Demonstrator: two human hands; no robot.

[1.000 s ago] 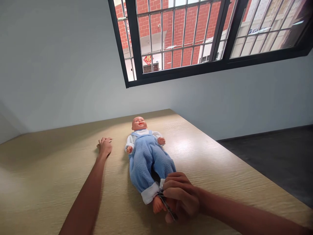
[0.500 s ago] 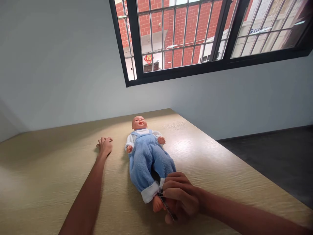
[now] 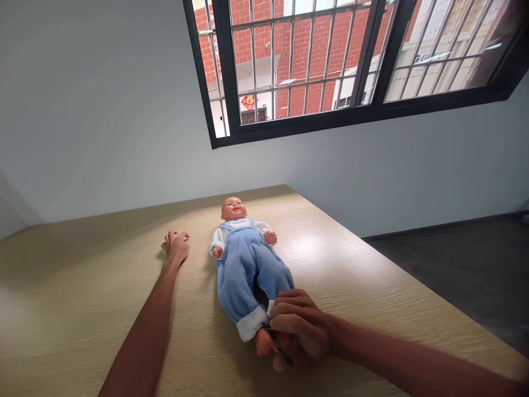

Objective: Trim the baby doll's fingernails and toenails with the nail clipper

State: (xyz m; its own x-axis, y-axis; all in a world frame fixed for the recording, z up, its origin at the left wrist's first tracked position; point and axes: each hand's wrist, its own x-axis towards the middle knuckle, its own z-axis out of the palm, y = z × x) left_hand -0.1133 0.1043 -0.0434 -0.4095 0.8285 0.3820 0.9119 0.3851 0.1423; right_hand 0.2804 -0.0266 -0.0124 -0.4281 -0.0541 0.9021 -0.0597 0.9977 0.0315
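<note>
A baby doll (image 3: pixel 243 259) in blue fleece overalls and a white top lies on its back on the wooden table (image 3: pixel 198 325), head toward the wall. At the doll's feet, my right hand (image 3: pixel 300 325) is closed around a small metal nail clipper (image 3: pixel 283 355), its jaw end beside the doll's bare foot (image 3: pixel 263 343). The hand hides the doll's other foot and part of the white cuffs. To the left of the doll, my left hand (image 3: pixel 176 246) rests on the tabletop, fingers loosely bent and somewhat apart, holding nothing.
Beyond the table stands a pale wall (image 3: pixel 124 121) with a barred, black-framed window (image 3: pixel 306 129). The table's right edge slants toward me, with dark floor (image 3: pixel 417 270) past it.
The view has shifted slightly. My right hand and the nail clipper stay by the doll's feet, and my left hand remains in place on the table.
</note>
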